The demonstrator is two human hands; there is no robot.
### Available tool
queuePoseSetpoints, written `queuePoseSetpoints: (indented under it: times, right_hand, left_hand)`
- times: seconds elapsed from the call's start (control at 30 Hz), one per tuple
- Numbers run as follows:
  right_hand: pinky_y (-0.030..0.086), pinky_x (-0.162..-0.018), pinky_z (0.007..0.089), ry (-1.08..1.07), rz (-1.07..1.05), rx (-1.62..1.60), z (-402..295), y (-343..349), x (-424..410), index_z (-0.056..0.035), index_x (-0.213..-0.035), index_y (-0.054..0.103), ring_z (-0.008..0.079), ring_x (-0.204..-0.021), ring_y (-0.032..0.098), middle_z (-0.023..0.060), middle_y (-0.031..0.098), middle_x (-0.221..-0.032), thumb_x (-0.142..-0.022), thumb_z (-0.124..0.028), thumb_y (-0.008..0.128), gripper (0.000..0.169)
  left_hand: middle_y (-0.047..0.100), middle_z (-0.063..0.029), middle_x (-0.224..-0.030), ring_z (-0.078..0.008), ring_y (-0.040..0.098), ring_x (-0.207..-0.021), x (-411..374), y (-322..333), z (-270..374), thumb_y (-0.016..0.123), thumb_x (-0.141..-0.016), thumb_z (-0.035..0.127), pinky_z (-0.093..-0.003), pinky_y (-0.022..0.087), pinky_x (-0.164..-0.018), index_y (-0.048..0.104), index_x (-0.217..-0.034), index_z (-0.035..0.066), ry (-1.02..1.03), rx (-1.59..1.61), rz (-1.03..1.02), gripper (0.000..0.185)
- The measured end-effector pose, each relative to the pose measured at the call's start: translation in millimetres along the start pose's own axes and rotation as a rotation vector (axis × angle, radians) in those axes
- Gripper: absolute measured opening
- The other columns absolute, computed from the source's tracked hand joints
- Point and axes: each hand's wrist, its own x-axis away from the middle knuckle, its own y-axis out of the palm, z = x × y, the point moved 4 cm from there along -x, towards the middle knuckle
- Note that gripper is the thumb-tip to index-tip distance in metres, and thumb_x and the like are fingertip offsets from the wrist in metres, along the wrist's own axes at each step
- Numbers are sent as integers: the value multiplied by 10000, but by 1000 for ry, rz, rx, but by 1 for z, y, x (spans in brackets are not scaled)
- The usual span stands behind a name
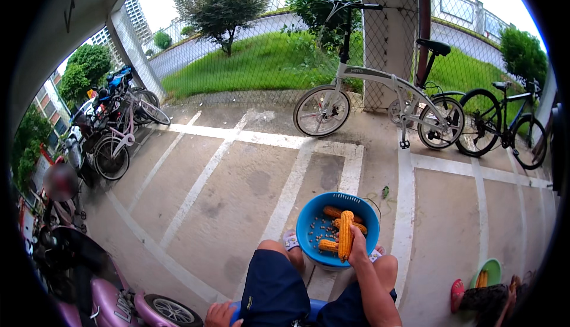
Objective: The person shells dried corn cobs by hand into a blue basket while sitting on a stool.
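Observation:
My right hand (357, 243) grips a dried ear of corn (345, 237) upright over a blue plastic basin (309, 252). Several more ears, among them one (328, 245) near the basin's lower part, lie inside with loose kernels (319, 227) scattered on the bottom. Low in the picture, my left hand (219, 314) rests by the edge of a blue seat (235, 311), beside my left thigh; no corn is in it, and part of it is cut off by the picture's edge. The basin stands between my feet.
At the lower right another person sits by a green basin (493, 270) holding ears of corn. A pink scooter (111, 300) stands at the lower left. A white folding bicycle (374, 75) and a dark bicycle (503, 104) stand along the wire fence; more bicycles crowd the left.

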Motion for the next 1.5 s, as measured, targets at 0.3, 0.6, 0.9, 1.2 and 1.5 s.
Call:
queuePoseSetpoints:
  times: [0.3, 0.6, 0.9, 1.2, 1.5]
  right_hand:
    - [563, -585, 336, 57, -67, -44, 0, 24, 15, 13, -1168, 565, 220, -722, 659, 148, 656, -908, -1006, -354, 469, 413]
    - [554, -594, 317, -33, -61, 113, -32, -7, 31, -12, -1118, 600, 181, -735, 665, 110, 668, -922, -1007, -353, 495, 374]
    - [555, -613, 312, -88, 23, 12, -38, -41, 31, -16, -1146, 604, 191, -726, 660, 112, 664, -894, -1000, -351, 519, 375]
    - [541, -530, 302, -14, -2, -4, -1, -16, 32, -10, -1183, 594, 194, -648, 648, 113, 664, -870, -1016, -361, 498, 401]
    - [543, -752, 281, -140, 0, 76, 3, -23, 34, -26, -1139, 648, 171, -834, 681, 96, 713, -943, -994, -404, 550, 417]
  left_hand:
    - [547, -191, -1303, -425, 443, -1286, 14, 12, -13, 702, -838, 291, -570, 346, -1083, 632, -1196, 44, 203, -144, -88, 440]
    - [608, -169, -1288, -443, 537, -1204, 22, 29, -33, 644, -843, 311, -605, 424, -1007, 719, -1080, 133, 366, -294, -26, 306]
    - [616, -65, -1270, -376, 584, -1107, 29, 72, -97, 663, -844, 413, -554, 484, -909, 713, -1130, 230, 495, -441, 76, 343]
    - [739, -143, -1006, -316, 697, -884, -93, 30, -10, 640, -906, 335, -471, 528, -811, 714, -1102, 78, -380, 393, -347, 332]
    - [688, -98, -1026, -137, 657, -780, -265, 99, 102, 667, -940, 162, -261, 550, -681, 593, -1248, 15, -108, 1283, -484, 350]
